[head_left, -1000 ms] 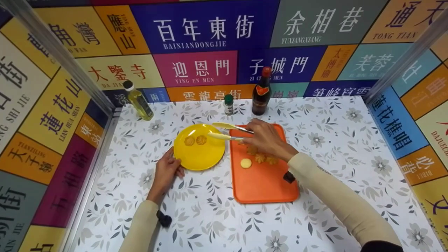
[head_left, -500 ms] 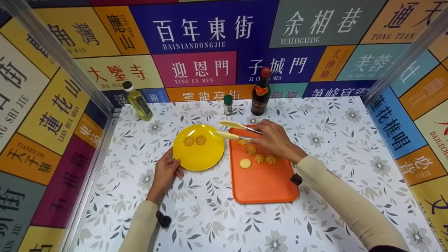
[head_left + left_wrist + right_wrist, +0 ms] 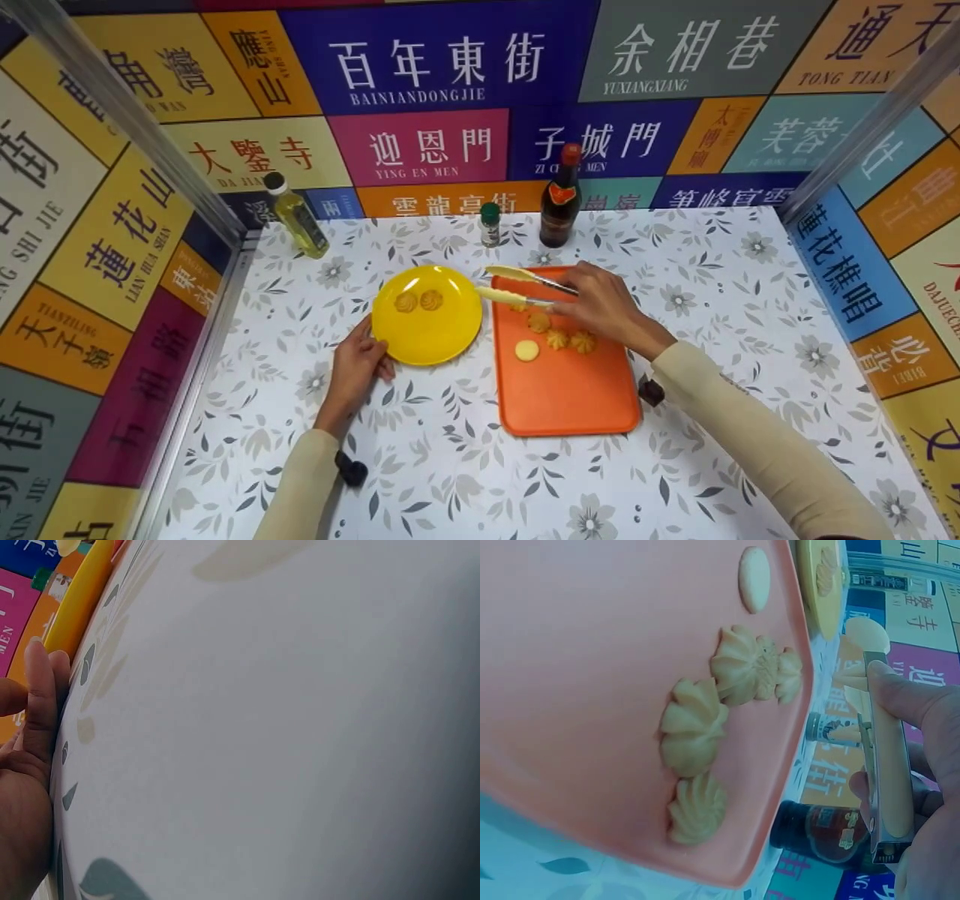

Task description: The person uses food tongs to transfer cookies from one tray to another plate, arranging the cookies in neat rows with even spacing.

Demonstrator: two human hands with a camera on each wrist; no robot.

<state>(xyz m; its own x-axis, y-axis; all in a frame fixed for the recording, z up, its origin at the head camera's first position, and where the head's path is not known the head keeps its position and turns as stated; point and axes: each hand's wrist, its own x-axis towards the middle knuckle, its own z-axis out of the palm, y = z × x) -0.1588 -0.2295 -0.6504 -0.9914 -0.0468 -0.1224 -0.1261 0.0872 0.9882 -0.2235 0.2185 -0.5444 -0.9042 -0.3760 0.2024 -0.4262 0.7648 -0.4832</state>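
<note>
My left hand holds the left rim of a yellow plate; its fingertips show by the plate edge in the left wrist view. Two swirled cookies lie on the plate. My right hand grips metal tongs with cream tips, thumb on one arm in the right wrist view. The tong tips are apart with nothing between them, above the far left corner of an orange tray. Several ridged cookies and one smooth round cookie lie on the tray.
A yellow oil bottle stands at the back left. Behind the plate and tray are a green-capped spice jar and a dark red-capped bottle. Sign-printed walls enclose the table's back and sides.
My right hand has drawn the tongs to the right, from over the plate's edge to over the tray. The left hand and the plate have stayed in place.
</note>
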